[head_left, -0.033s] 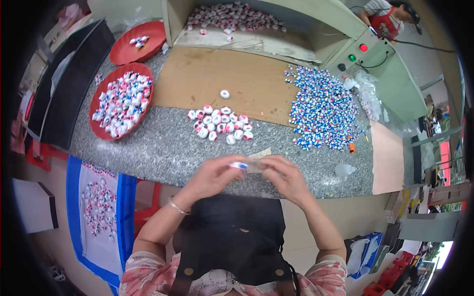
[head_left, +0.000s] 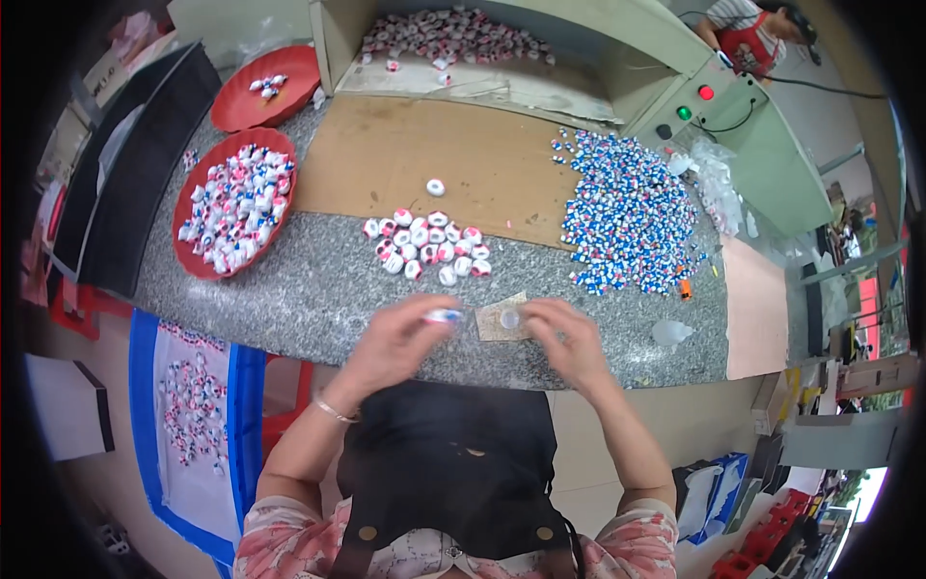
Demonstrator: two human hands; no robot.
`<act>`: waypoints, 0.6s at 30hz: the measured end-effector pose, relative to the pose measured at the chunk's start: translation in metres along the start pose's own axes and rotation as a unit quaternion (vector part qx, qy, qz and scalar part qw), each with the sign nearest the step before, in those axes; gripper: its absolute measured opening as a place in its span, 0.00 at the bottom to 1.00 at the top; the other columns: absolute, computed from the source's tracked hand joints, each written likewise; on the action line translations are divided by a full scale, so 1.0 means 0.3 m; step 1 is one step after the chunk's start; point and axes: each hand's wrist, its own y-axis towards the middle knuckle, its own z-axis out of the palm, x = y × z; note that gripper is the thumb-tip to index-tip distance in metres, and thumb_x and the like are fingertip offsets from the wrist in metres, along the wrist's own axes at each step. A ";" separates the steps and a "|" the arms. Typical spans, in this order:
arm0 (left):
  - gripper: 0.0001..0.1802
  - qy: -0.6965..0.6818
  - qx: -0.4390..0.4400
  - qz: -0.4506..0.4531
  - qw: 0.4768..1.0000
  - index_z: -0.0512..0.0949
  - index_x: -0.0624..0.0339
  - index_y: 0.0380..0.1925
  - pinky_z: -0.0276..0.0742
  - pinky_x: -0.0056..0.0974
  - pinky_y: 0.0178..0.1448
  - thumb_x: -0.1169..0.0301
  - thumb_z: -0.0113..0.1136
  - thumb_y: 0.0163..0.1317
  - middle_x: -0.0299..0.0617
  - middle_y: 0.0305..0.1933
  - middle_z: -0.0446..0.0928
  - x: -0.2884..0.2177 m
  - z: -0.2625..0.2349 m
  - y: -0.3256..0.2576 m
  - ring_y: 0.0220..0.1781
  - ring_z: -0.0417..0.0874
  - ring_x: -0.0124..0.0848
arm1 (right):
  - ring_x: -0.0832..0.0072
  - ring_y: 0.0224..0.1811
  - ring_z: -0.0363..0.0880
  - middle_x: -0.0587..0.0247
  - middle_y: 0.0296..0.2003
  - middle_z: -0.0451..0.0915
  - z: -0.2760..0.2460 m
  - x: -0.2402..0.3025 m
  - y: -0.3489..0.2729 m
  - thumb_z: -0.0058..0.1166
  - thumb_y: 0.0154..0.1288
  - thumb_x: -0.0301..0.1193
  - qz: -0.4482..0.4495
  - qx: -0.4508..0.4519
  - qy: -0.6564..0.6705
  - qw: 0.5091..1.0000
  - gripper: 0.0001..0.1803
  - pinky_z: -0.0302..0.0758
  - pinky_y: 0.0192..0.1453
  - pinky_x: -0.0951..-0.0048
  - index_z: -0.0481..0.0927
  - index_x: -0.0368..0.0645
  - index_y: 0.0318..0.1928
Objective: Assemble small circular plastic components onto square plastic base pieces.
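My left hand (head_left: 394, 340) is closed on a small white plastic piece (head_left: 443, 316) with blue and pink marks, raised over the front of the grey speckled worktop (head_left: 318, 289). Thumb and fingers of my right hand (head_left: 571, 345) are bent together at the right edge of a small tan card (head_left: 493, 326). A pale, clear round patch (head_left: 509, 318) shows on the card beside those fingertips. Whatever they pinch is hidden or too small to make out. Behind the hands sits a cluster of white and pink hollow pieces (head_left: 425, 249).
At right spreads a heap of tiny blue-and-white parts (head_left: 632, 212), with a small translucent bottle (head_left: 671, 333) nearer. Two red bowls, the fuller one (head_left: 180, 241) in front, stand at left. A blue-rimmed tray (head_left: 145, 425) is lower left. Another person (head_left: 748, 43) is at top right.
My hands have drawn apart. The left moved leftward with the white piece, the right slightly rightward, uncovering more of the tan card and the clear round patch.
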 end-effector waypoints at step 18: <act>0.15 0.454 -0.317 0.221 0.803 0.79 0.62 0.43 0.73 0.47 0.55 0.77 0.67 0.53 0.51 0.50 0.76 0.014 -0.353 0.000 0.51 0.77 0.50 | 0.68 0.42 0.76 0.61 0.37 0.77 -0.118 -0.230 0.075 0.51 0.64 0.18 -0.002 -0.059 -0.134 0.989 0.08 0.71 0.49 0.70 0.78 0.37 0.43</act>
